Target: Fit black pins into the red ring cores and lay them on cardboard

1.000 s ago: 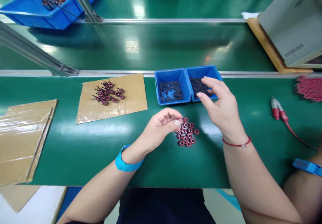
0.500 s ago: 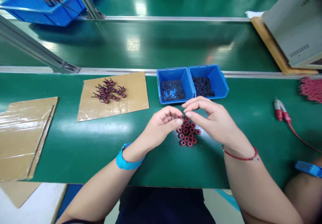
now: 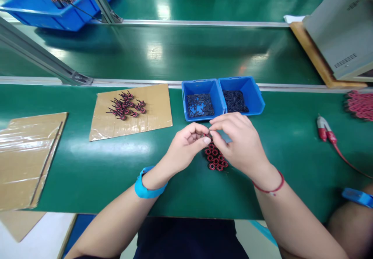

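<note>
My left hand (image 3: 189, 142) pinches a small red-and-black ring-shaped part (image 3: 206, 135), mostly covered by the fingers. Thumb and fingertips of my right hand (image 3: 237, 140) are pressed together right beside it; what they pinch is too small to make out. Just below my fingertips, a cluster of similar red-and-black ring parts (image 3: 215, 159) lies on the green tabletop, partly hidden by my right hand. Beyond my hands stand a left blue bin (image 3: 189, 115) and a right blue bin (image 3: 256, 105), both holding short thin black tubes.
Ring parts with black tubes (image 3: 125, 104) lie on a cardboard sheet (image 3: 157, 115). More cardboard (image 3: 26, 162) is at far left. Red-handled clips (image 3: 326, 132) with a cable lie right, near a pink-red pile (image 3: 361, 104) and another person's arm (image 3: 346, 220). A metal frame (image 3: 52, 55) rises at left.
My right hand has moved slightly left and closed its thumb and fingertips against the part in my left hand. My left hand has stayed nearly still.
</note>
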`<move>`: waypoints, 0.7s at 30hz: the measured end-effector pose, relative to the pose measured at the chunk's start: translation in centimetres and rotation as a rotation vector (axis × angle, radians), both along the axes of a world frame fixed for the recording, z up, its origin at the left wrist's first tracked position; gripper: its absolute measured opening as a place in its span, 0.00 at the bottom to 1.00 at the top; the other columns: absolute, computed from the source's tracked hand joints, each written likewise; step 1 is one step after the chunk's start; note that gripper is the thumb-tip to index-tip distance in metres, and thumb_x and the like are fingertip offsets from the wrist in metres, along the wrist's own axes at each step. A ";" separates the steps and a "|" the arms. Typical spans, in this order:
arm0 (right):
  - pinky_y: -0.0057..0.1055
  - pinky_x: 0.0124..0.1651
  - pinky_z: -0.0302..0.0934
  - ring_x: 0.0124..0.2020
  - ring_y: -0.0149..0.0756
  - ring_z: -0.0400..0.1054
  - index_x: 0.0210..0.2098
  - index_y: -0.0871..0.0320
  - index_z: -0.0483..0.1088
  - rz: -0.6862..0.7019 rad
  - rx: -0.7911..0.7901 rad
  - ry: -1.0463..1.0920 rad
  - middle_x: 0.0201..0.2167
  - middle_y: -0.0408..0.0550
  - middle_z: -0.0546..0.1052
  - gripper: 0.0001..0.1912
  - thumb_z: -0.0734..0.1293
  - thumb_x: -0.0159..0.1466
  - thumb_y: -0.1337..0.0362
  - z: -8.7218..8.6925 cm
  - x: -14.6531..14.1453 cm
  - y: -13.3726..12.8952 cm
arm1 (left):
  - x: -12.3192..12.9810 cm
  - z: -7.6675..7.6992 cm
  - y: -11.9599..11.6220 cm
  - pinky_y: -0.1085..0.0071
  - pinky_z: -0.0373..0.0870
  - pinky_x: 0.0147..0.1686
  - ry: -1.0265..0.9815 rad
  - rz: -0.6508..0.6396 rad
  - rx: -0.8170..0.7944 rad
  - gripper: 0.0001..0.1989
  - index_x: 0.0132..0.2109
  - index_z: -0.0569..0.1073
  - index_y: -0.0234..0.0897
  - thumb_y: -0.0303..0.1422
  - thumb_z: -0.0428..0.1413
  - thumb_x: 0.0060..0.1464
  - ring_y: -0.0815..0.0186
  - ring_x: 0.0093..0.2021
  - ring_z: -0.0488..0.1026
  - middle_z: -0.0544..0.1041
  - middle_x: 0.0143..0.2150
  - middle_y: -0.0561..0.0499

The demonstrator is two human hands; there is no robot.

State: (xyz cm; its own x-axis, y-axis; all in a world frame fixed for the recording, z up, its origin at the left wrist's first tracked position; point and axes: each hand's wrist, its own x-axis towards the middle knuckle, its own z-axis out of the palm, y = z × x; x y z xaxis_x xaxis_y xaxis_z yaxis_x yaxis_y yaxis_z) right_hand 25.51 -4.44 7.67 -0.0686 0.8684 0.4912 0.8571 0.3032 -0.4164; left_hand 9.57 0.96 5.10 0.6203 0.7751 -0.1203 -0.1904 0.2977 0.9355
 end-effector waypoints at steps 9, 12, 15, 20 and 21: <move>0.39 0.44 0.63 0.43 0.42 0.74 0.34 0.55 0.71 -0.003 0.060 -0.002 0.38 0.49 0.82 0.05 0.65 0.66 0.70 -0.5 0.0 0.3 | -0.1 0.0 0.0 0.73 0.67 0.36 0.004 0.030 0.010 0.08 0.39 0.74 0.35 0.32 0.64 0.54 0.72 0.32 0.69 0.74 0.33 0.54; 0.40 0.45 0.64 0.42 0.41 0.74 0.34 0.54 0.71 0.010 0.024 0.096 0.37 0.48 0.82 0.06 0.65 0.66 0.70 -0.6 0.0 0.3 | -0.1 0.2 0.0 0.73 0.67 0.35 0.014 0.033 0.015 0.08 0.38 0.74 0.35 0.32 0.64 0.53 0.72 0.32 0.69 0.74 0.33 0.54; 0.40 0.45 0.64 0.41 0.41 0.74 0.33 0.54 0.71 0.010 0.025 0.132 0.36 0.48 0.82 0.06 0.65 0.65 0.71 -0.6 0.0 0.3 | -0.1 0.4 0.0 0.72 0.68 0.35 0.026 0.043 0.021 0.09 0.38 0.75 0.36 0.34 0.65 0.52 0.71 0.32 0.69 0.74 0.33 0.54; 0.41 0.44 0.66 0.40 0.41 0.75 0.34 0.54 0.71 0.009 0.011 0.175 0.35 0.48 0.81 0.06 0.65 0.65 0.71 -0.5 -0.1 0.3 | -0.2 0.3 0.0 0.71 0.69 0.36 0.035 0.058 0.023 0.09 0.39 0.77 0.36 0.34 0.65 0.51 0.70 0.32 0.69 0.76 0.33 0.53; 0.41 0.45 0.66 0.40 0.42 0.75 0.34 0.54 0.71 0.010 0.012 0.178 0.35 0.49 0.81 0.06 0.65 0.65 0.71 -0.5 -0.1 0.3 | -0.2 0.3 0.0 0.70 0.69 0.36 0.035 0.061 0.025 0.09 0.39 0.77 0.36 0.33 0.65 0.51 0.70 0.32 0.69 0.76 0.34 0.53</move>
State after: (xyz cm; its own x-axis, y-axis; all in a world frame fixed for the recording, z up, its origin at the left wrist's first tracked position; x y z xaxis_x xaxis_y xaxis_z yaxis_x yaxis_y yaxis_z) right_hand 25.40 -4.14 7.16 0.0118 0.8623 0.5063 0.7673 0.3169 -0.5576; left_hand 9.41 0.98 5.42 0.5673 0.8146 -0.1210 -0.1748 0.2627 0.9489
